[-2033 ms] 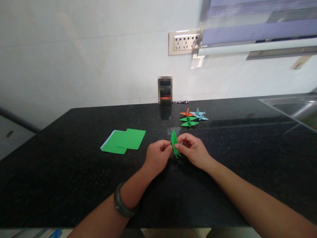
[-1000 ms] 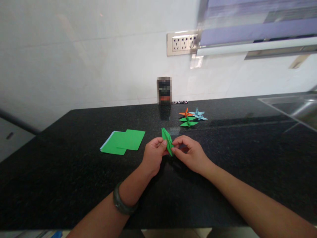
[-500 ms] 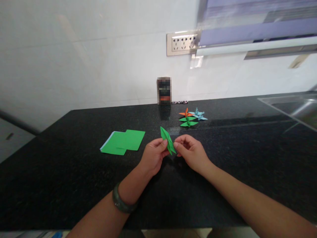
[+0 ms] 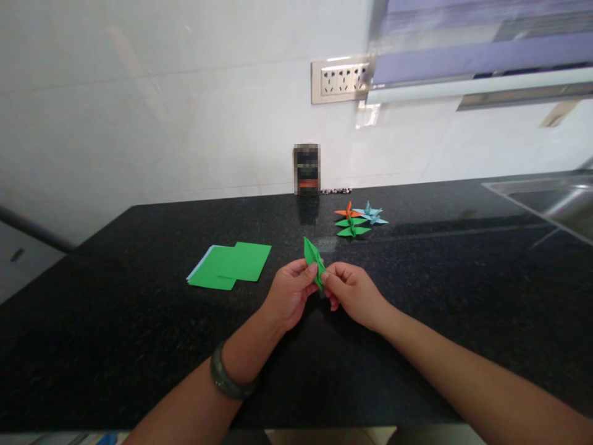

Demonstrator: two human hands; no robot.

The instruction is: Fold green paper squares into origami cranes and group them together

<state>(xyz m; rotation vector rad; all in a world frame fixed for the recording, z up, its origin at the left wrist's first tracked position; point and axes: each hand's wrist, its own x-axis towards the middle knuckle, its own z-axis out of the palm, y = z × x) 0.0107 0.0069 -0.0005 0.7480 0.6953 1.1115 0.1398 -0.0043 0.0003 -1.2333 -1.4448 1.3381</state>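
A green folded paper (image 4: 312,250), narrow and pointed at its far end, is held up above the dark countertop (image 4: 139,346). My left hand (image 4: 291,290) pinches its middle between thumb and fingers. On the paper's right side, near the lower end, my right hand (image 4: 354,289) closes thumb and fingertips on it. Parts of the lower folds are hidden behind the fingers. To the left lie flat green paper sheets (image 4: 222,267), with pale sheet edges showing beneath. Beyond my hands sit green paper cranes (image 4: 353,231), an orange paper crane (image 4: 349,211) and light blue paper cranes (image 4: 370,212).
A small dark box-like object (image 4: 307,170), blurred out, stands against the wall beside a beaded strand (image 4: 337,191). A metal sink (image 4: 556,201) is set into the counter at the right. Wall sockets (image 4: 340,80) are above.
My right hand has moved left, and its fingers now press together on the folded paper's lower part. The paper has tilted slightly more upright. The cranes and sheets stay where they were.
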